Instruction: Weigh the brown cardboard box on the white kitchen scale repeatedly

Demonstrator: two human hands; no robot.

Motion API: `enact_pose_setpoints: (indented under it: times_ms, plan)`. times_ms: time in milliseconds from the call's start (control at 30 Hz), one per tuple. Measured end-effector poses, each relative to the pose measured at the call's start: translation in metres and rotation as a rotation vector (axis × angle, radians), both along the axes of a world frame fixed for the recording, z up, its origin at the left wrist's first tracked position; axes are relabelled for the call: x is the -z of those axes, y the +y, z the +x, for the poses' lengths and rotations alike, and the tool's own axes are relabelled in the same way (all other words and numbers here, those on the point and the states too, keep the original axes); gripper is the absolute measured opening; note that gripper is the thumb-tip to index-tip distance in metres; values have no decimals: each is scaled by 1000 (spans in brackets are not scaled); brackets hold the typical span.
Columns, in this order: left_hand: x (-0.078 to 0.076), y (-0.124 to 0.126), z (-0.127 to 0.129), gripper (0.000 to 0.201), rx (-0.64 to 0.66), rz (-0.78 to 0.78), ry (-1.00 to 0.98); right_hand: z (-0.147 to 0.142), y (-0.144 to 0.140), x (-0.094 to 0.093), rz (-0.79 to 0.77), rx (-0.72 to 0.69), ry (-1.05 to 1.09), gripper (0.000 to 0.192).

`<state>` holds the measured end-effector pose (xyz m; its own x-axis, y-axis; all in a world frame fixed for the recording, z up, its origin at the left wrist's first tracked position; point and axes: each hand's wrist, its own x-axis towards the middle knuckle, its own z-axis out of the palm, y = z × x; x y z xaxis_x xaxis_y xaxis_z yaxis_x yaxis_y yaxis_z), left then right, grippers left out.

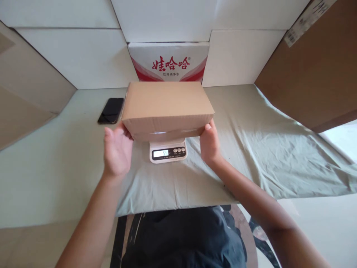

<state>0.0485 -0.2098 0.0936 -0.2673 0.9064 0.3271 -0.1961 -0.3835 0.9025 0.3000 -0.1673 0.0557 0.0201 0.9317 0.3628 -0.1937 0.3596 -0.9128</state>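
The cardboard box (pixel 169 100) is between the two hands, above the white scale (pixel 168 151); whether it rests there, I cannot tell. The left hand (pixel 118 150) is widely open, thumb apart, fingers at the box's near left corner, while the right hand (pixel 209 143) holds the near right corner, thumb in front.

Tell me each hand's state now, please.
Left hand: open, touching the cardboard box at its near-left corner.
Right hand: touching its near-right corner; grip unclear.
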Motion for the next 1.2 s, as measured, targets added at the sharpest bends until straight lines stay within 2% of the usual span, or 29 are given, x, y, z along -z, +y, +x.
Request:
enact_pose_setpoints:
  times_ms: [100, 167, 200, 267, 333, 400, 467, 533, 633, 767, 967, 1100, 1200]
  plan:
    - [-43, 10, -6, 102, 95, 8, 100, 0, 16, -18, 29, 6, -31, 77]
    - [-57, 34, -10, 106, 97, -3, 81, -3, 43, -25, 70, 16, -49, 85]
    - [-58, 51, -12, 110, 79, 8, 50, -6, 60, -27, 102, 32, -45, 90]
    - [-48, 89, -11, 114, 2, 53, -18, -12, 97, -24, 162, 32, -56, 94]
    - [-25, 125, -9, 118, -131, -1, -120, -19, 134, -15, 153, 21, -62, 95]
    - [2, 154, -5, 122, -162, -48, -167, -25, 165, 2, 84, 30, -4, 101]
    - [29, 172, -5, 124, -184, -57, -194, -28, 187, 24, 31, -8, 81, 102]
    - [51, 183, -8, 119, -144, -56, -193, -29, 199, 47, -23, -21, 157, 98]
    - [72, 191, -16, 115, -114, -61, -211, -27, 203, 69, -66, -28, 169, 97]
    - [81, 195, -25, 102, -109, -72, -240, -26, 192, 67, -105, -81, 149, 92]
    - [87, 197, -27, 85, -155, -103, -293, -29, 180, 54, -156, -55, 173, 90]
    - [93, 200, -34, 84, -135, -103, -258, -29, 181, 56, -147, -50, 167, 85]
    - [91, 203, -47, 85, -128, -149, -225, -26, 181, 56, -118, -6, 159, 85]
